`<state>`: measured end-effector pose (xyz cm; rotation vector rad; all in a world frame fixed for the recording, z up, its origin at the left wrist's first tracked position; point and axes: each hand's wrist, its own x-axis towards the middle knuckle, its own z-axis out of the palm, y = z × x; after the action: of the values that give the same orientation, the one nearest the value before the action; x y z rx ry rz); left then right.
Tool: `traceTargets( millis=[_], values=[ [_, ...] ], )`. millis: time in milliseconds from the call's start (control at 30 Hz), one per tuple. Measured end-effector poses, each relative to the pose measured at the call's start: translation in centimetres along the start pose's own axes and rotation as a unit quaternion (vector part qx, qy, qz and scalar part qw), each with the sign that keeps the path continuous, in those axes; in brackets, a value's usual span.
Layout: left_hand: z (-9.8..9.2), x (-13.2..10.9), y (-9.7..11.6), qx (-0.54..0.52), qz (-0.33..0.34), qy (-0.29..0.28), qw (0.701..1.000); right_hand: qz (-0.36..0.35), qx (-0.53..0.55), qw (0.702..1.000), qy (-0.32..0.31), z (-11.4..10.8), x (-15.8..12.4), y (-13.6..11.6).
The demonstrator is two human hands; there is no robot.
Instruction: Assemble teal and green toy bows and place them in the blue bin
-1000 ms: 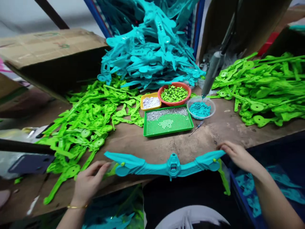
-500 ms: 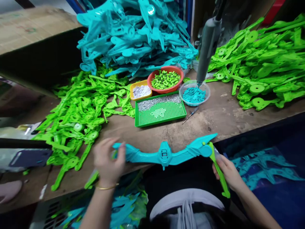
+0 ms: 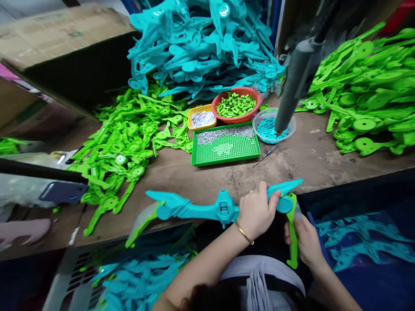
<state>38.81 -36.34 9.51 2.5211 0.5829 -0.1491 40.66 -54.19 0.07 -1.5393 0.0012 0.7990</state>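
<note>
Grip state, left hand: fingers wrapped over the right limb of the turquoise bow-shaped frame, thumb pressed against it just short of the tip. Grip state, right hand: thumb and fingers pinching the right green lever from both sides (contact on the hidden side is partly out of my sight).

Governing relation, as I judge it: the right green lever lies between my two hands. It stands to the right of the left hand and extends from the frame's right end toward the person's body. Its long axis therefore runs crosswise to the frame. The right hand is the nearer one; the left hand bears on the limb, just beside the joint.

Orientation of the frame: its long axis runs left to right across the front of the worktable, nearer the body than the green perforated tray. Both limb tips point outward, the right one also slightly away from the person. Most of the frame's length, including the central hub, lies to the left of my grip. At the far end, the left green lever slants outward and toward the body (no hand touches it). I cannot tell whether the frame rests on the table edge.
</note>
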Motion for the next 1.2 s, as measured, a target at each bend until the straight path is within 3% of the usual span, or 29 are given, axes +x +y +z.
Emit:
traceTargets(
  millis=[133, 300, 467, 600, 667, 733, 800, 900, 967, 1033, 1100, 1200],
  values=[
    [-1.3, -1.0, -0.7, -0.043, 0.042, 0.052, 0.997, -0.033, 0.020, 0.998, -0.043, 1.0, -0.4, -1.6],
    [-4.8, -2.6, -2.9, 0.018, 0.086, 0.105, 0.991, -0.079, -0.024, 0.989, -0.122, 1.0, -0.3, -5.3],
    [-7.7, -2.7, -4.5, 0.074, 0.114, 0.016, 0.991, -0.082, -0.147, 0.955, -0.244, 1.7, 0.6, -8.0],
    [-9.4, -1.7, -5.3, 0.116, 0.082, -0.077, 0.987, 0.017, -0.100, 0.955, -0.280, 3.4, 1.0, -9.1],
    [-10.0, -1.8, -5.5, 0.161, 0.092, -0.064, 0.980, 0.058, -0.055, 0.954, -0.288, 4.2, 1.2, -9.8],
    [-10.2, -2.5, -5.4, 0.237, 0.137, 0.002, 0.962, 0.083, -0.020, 0.954, -0.288, 4.8, 1.5, -10.7],
    [-10.0, -3.4, -5.1, 0.326, 0.202, 0.073, 0.921, 0.109, -0.001, 0.948, -0.299, 5.1, 2.1, -11.8],
    [-10.0, -3.9, -4.6, 0.416, 0.263, 0.097, 0.865, 0.132, -0.001, 0.931, -0.340, 4.5, 3.2, -12.8],
    [-10.4, -3.5, -4.5, 0.419, 0.264, 0.050, 0.867, 0.049, -0.012, 0.943, -0.330, 3.4, 3.8, -12.8],
    [-11.1, -2.7, -4.4, 0.383, 0.247, -0.016, 0.890, -0.113, -0.047, 0.947, -0.296, 2.3, 4.0, -12.4],
    [-11.7, -1.9, -4.4, 0.349, 0.231, -0.063, 0.906, -0.273, -0.109, 0.918, -0.266, 1.4, 3.8, -12.2],
    [-12.0, -1.2, -4.3, 0.333, 0.224, -0.092, 0.911, -0.427, -0.158, 0.858, -0.236, 1.3, 3.3, -12.5]
  ],
)
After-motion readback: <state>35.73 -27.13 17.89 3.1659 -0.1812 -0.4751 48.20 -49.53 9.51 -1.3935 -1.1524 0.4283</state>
